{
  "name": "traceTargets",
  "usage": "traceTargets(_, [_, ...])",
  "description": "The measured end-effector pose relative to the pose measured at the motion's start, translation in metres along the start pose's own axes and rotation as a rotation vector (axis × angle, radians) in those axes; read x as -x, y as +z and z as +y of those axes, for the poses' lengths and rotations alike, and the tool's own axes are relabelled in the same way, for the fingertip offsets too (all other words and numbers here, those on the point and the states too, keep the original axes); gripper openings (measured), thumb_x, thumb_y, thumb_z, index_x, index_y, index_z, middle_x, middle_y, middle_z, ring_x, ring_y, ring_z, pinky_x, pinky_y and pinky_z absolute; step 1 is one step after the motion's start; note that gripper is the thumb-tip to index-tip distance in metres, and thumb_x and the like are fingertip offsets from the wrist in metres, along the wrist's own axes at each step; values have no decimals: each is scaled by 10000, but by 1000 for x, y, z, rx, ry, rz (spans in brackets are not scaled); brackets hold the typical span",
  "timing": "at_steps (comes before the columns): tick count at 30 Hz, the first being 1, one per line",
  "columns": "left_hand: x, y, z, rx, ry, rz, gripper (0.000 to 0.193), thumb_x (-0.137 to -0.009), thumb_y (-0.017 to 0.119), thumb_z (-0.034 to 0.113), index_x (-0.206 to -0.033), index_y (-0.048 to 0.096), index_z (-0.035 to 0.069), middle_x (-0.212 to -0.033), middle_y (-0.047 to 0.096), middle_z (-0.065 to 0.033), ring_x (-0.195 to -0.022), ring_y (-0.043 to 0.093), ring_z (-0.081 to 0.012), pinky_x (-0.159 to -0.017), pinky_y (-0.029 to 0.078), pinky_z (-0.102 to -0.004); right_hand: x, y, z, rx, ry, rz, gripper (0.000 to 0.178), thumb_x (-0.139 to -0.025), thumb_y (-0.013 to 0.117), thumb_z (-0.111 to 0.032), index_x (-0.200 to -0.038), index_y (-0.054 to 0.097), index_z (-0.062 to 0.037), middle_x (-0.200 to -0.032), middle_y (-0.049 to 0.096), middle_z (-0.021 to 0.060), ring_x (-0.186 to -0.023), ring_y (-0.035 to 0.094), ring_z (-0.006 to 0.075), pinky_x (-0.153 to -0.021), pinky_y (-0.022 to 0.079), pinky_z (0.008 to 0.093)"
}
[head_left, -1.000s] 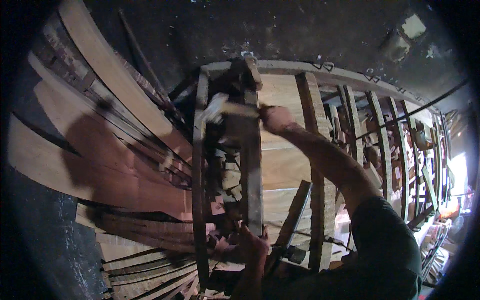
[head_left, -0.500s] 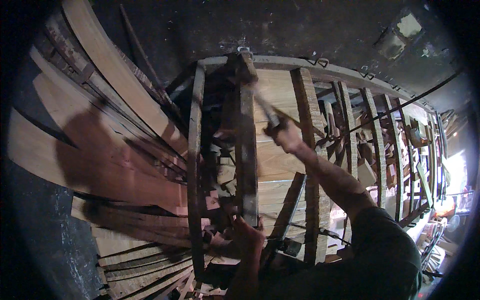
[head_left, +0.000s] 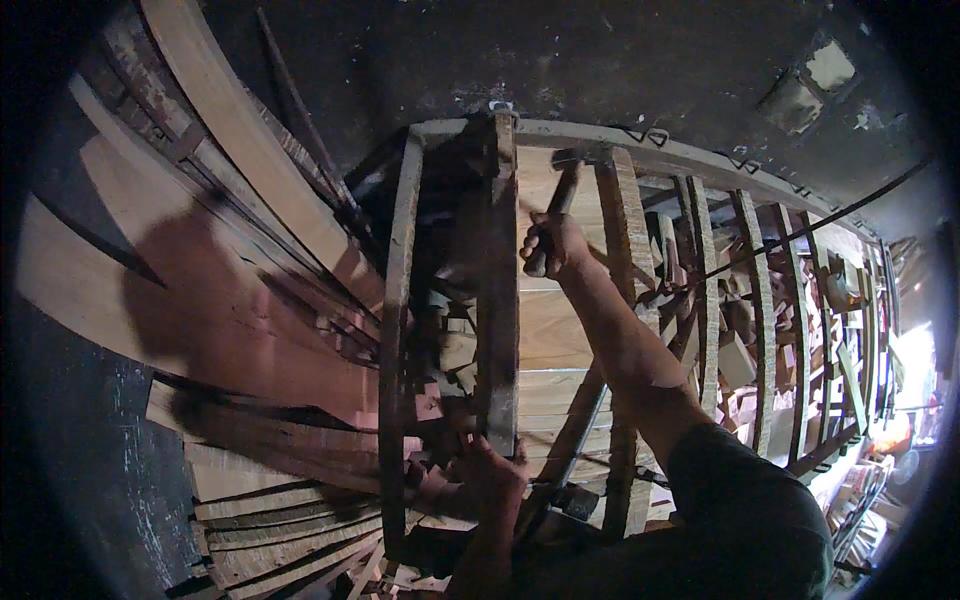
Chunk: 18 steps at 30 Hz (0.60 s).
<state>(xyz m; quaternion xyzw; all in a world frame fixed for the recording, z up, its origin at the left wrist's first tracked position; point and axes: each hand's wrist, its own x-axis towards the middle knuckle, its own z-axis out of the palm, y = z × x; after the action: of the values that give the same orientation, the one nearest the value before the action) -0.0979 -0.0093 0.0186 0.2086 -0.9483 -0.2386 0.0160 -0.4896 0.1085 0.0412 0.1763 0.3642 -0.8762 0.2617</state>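
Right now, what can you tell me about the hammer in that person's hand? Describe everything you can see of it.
The hammer looks dark all over, with a straight handle and a blocky, metal-looking head. The right hand is wrapped around the lower part of the handle, whose butt end sticks out below the fist. It slants a little, head end farthest from the person, and appears over the pale boards. Whether its head touches anything is hard to tell.

Honey-coloured boards [head_left: 555, 350] streaked with darker grain lay beside grey-brown beams [head_left: 499, 300], while tan planks [head_left: 90, 290] at left turned reddish pink in shadow. The hammer [head_left: 566, 188] showed nearly black, the sleeve [head_left: 745, 490] dark grey-green. White flecks speckled the charcoal background [head_left: 420, 60].
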Motion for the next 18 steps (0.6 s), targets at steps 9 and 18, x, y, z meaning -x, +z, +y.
traceTargets(9, [-5, -23, 22, 55, 2, -37, 846, -800, 791, 371, -1400, 376, -56, -1341, 483, -306, -1221, 500, -459, -1016, 431, -512, 40, -2, -10, 557, 144, 113, 177, -831, 739, -100, -892, 617, 11, -683, 580, 99, -549, 561, 216, -524, 480, 357])
traceTargets(18, [5, 9, -2, -104, -82, -69, 985, -790, 766, 439, -1498, 267, -30, -1388, 482, -299, -1213, 528, -467, -1035, 421, -534, 84, 92, -4, 2126, -1039, -727, 236, -724, 703, -174, -947, 680, -98, -751, 649, 92, -670, 655, 288, -588, 536, 420])
